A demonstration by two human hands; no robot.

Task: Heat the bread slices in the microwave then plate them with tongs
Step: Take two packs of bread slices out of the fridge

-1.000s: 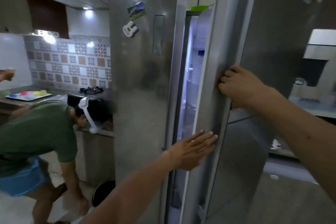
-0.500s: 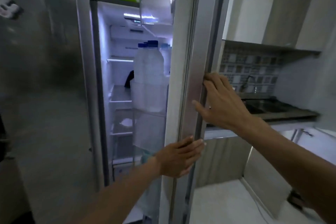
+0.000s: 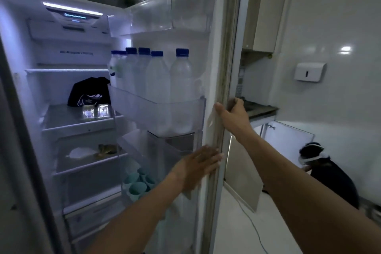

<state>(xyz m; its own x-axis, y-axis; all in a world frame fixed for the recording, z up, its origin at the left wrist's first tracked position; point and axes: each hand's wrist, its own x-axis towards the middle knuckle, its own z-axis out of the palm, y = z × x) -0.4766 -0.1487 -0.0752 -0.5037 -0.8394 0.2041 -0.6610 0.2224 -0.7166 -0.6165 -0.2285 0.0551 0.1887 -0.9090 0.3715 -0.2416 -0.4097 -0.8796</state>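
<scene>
Gripping the fridge door (image 3: pixel 214 68) by its outer edge, your right hand (image 3: pixel 233 115) curls round it; your left hand (image 3: pixel 198 166) presses flat, fingers spread, lower down. Capped bottles (image 3: pixel 158 76) fill the door shelf (image 3: pixel 162 113). Bread slices: nowhere you can see.

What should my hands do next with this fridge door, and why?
Probably let go of the fridge door, since it already stands wide open, and reach the left hand toward the shelves. No bread is clearly visible yet, so look first.
</scene>
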